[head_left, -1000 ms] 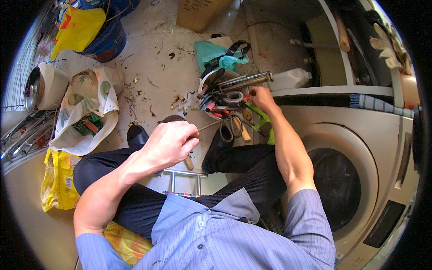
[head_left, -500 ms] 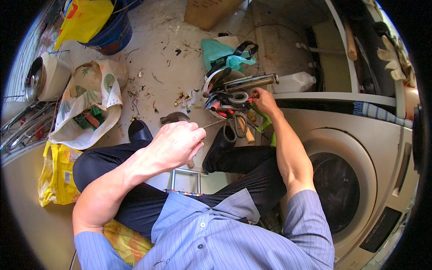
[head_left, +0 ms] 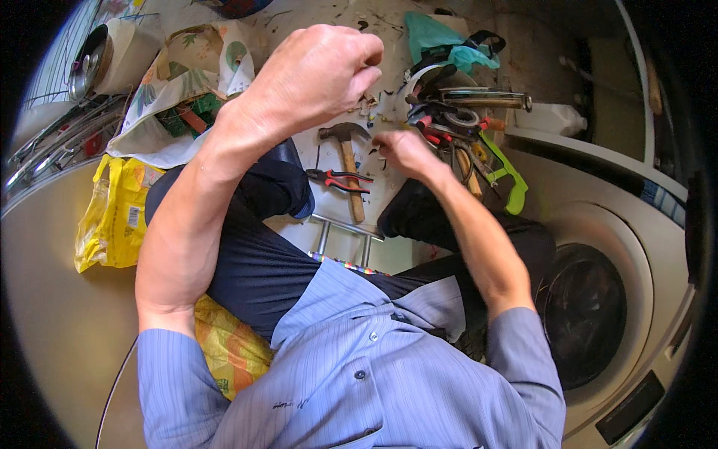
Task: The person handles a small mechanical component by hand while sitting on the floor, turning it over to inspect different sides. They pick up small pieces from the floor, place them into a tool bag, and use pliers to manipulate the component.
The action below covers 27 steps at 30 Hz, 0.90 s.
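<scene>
My left hand [head_left: 318, 71] hovers above the floor with its fingers curled closed; what they hold, if anything, is hidden. My right hand [head_left: 410, 156] is just right of a claw hammer [head_left: 348, 153], its fingers blurred by motion. The hammer lies on the floor, its wooden handle toward me. Red-and-black-handled pliers [head_left: 338, 179] lie across that handle. To the right of my right hand, a heap of hand tools [head_left: 449, 120] spills from a white container [head_left: 419, 81]. A bright green tool handle [head_left: 513, 183] sticks out of the heap.
A washing machine [head_left: 636, 239] stands at my right. At left are a patterned bag [head_left: 149, 123], a yellow plastic bag [head_left: 112, 217] and metal racks [head_left: 63, 146]. A teal bag [head_left: 430, 37] lies beyond the tools. A metal-framed stool [head_left: 348, 224] is between my legs.
My right hand has left the tool heap and moved left toward the hammer. My left hand has moved forward, uncovering the hammer and pliers. The whole view has shifted too.
</scene>
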Each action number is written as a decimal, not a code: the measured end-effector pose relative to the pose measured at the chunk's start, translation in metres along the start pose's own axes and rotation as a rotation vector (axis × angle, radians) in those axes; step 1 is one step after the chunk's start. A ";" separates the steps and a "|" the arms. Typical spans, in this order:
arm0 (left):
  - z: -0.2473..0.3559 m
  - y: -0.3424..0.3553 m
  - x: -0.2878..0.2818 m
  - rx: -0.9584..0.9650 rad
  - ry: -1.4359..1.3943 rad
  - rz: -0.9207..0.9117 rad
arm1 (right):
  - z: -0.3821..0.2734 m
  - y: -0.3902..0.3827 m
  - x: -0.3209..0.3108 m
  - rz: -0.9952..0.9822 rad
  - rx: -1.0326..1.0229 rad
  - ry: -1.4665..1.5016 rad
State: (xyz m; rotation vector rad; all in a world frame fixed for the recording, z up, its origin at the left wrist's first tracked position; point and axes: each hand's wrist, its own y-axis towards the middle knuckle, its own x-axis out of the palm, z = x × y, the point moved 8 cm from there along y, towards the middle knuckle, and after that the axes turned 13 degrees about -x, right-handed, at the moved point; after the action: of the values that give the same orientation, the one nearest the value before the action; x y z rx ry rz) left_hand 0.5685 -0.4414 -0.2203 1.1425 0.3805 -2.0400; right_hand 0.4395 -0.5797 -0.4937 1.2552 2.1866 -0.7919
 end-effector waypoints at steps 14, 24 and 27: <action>0.010 -0.003 -0.015 0.006 0.021 -0.038 | 0.089 -0.007 0.141 0.238 0.502 0.048; 0.007 0.001 -0.002 -0.059 -0.008 -0.135 | 0.085 0.013 0.151 0.112 0.421 -0.090; 0.011 0.003 -0.001 -0.039 -0.004 -0.127 | 0.089 0.009 0.152 0.143 0.416 -0.127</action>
State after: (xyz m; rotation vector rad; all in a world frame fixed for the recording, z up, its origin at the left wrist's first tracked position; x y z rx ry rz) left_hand 0.5647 -0.4492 -0.2130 1.1159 0.4998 -2.1344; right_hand 0.3897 -0.5473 -0.6598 1.4893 1.8649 -1.2733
